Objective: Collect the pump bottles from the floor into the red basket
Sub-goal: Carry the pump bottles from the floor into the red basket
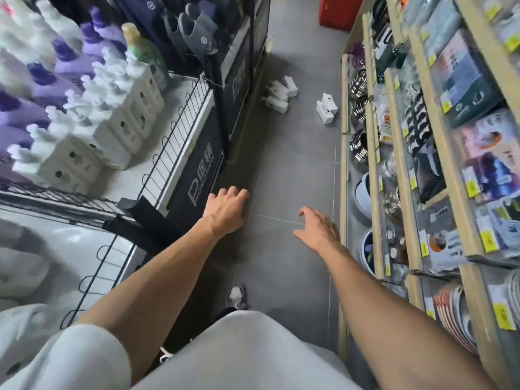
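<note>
Several white pump bottles lie on the grey floor far ahead in the aisle: a cluster (278, 94) by the dark stand on the left and a pair (326, 107) near the right shelf. The red basket (340, 11) stands at the far end of the aisle, partly cut off by the frame's top. My left hand (226, 209) and my right hand (319, 228) are both stretched forward over the floor, fingers apart, holding nothing, well short of the bottles.
A wire-fenced display table (157, 164) with upright white pump bottles and purple bottles lines the left. Wooden shelves (374, 170) with bowls and packaged goods line the right. The grey tiled aisle runs between them. My shoe (237, 296) shows below.
</note>
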The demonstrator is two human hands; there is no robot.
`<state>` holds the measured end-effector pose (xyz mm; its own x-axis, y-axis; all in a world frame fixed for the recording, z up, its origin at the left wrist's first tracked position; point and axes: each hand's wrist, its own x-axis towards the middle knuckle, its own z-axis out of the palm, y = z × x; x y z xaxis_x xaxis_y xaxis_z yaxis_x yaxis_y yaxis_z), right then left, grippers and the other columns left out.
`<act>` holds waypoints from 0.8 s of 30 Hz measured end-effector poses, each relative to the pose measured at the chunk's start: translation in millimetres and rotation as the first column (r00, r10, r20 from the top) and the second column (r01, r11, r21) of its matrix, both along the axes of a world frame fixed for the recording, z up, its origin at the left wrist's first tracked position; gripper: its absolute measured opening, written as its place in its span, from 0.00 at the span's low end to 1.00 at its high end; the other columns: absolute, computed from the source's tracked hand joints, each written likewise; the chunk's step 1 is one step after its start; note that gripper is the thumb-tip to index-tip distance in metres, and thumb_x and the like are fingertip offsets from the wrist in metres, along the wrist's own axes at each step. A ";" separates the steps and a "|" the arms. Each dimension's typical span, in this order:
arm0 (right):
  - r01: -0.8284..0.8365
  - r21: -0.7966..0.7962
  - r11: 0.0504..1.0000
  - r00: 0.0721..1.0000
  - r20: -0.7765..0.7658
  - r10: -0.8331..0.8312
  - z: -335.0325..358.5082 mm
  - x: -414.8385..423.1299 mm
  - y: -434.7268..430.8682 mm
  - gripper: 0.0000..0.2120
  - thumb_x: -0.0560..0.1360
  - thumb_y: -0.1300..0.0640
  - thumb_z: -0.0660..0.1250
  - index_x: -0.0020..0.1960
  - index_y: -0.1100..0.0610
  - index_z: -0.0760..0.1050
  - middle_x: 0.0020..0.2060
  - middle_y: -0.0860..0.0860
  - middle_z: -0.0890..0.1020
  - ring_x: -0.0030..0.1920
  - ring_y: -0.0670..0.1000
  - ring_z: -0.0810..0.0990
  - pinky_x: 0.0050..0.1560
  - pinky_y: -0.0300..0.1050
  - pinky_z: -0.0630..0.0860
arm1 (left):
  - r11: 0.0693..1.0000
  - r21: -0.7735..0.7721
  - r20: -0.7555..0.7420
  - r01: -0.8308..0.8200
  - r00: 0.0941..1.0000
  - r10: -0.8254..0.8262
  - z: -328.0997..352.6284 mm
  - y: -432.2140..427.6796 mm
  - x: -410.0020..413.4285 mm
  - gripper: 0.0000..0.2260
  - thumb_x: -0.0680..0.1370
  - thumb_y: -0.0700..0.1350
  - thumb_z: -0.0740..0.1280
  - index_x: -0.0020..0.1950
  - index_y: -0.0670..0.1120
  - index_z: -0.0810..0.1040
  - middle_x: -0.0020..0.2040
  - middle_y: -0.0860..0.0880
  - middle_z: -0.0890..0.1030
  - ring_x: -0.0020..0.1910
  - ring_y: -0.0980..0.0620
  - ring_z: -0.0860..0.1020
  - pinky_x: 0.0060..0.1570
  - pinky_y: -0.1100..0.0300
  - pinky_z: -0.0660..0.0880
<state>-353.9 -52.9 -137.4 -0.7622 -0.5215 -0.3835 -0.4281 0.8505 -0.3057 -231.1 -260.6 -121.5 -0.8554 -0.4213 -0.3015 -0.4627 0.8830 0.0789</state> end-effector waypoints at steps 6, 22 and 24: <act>0.023 0.023 0.999 0.999 -0.029 -0.022 2.9 -62.7 -39.4 0.24 0.76 0.51 0.70 0.70 0.49 0.69 0.65 0.52 0.76 0.66 0.57 0.72 0.63 0.51 0.70 | 0.999 0.016 -0.009 0.052 0.999 -0.052 -7.5 -42.5 -71.5 0.33 0.74 0.51 0.74 0.76 0.51 0.63 0.67 0.45 0.71 0.65 0.41 0.72 0.60 0.44 0.70; 0.124 0.065 0.990 0.989 -0.086 -0.118 21.2 -199.2 -153.0 0.24 0.75 0.50 0.70 0.69 0.48 0.69 0.67 0.51 0.76 0.66 0.57 0.73 0.62 0.51 0.71 | 0.993 0.029 0.013 0.118 0.993 -0.119 -0.3 -188.2 -220.3 0.32 0.74 0.51 0.73 0.75 0.51 0.65 0.67 0.46 0.71 0.66 0.41 0.71 0.62 0.44 0.70; 0.119 0.082 0.989 0.990 -0.089 -0.112 21.5 -217.8 -162.8 0.24 0.75 0.50 0.70 0.70 0.49 0.69 0.67 0.52 0.76 0.67 0.57 0.73 0.62 0.50 0.70 | 0.992 0.042 0.015 0.119 0.993 -0.119 -3.8 -197.2 -237.0 0.33 0.74 0.51 0.73 0.76 0.51 0.64 0.67 0.46 0.71 0.66 0.42 0.71 0.63 0.44 0.70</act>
